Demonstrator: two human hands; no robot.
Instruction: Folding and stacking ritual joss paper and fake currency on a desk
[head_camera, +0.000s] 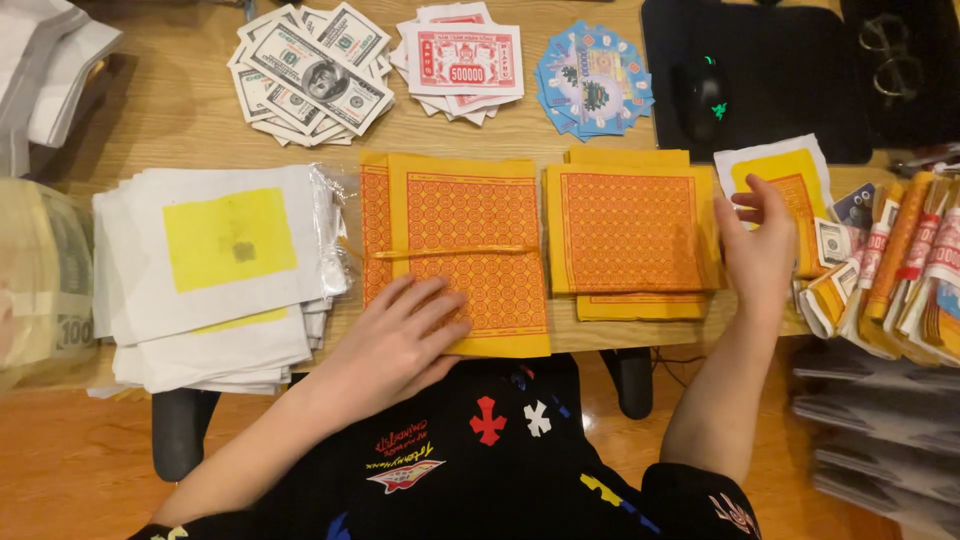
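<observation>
While the flat, open left hand (400, 335) presses the banded orange stack (462, 250) (long axis running away from the person), the open right hand (757, 240) holds nothing.

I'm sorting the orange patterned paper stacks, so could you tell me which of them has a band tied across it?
The left orange stack, under the left hand, has a thin yellow band across its middle. The right orange stack, beside the right hand, has none.

Bare tabletop (180, 110) shows at upper left of the frame; elsewhere paper stacks crowd it: white sheets (215, 270) left, rolled bundles (900, 260) right.
</observation>
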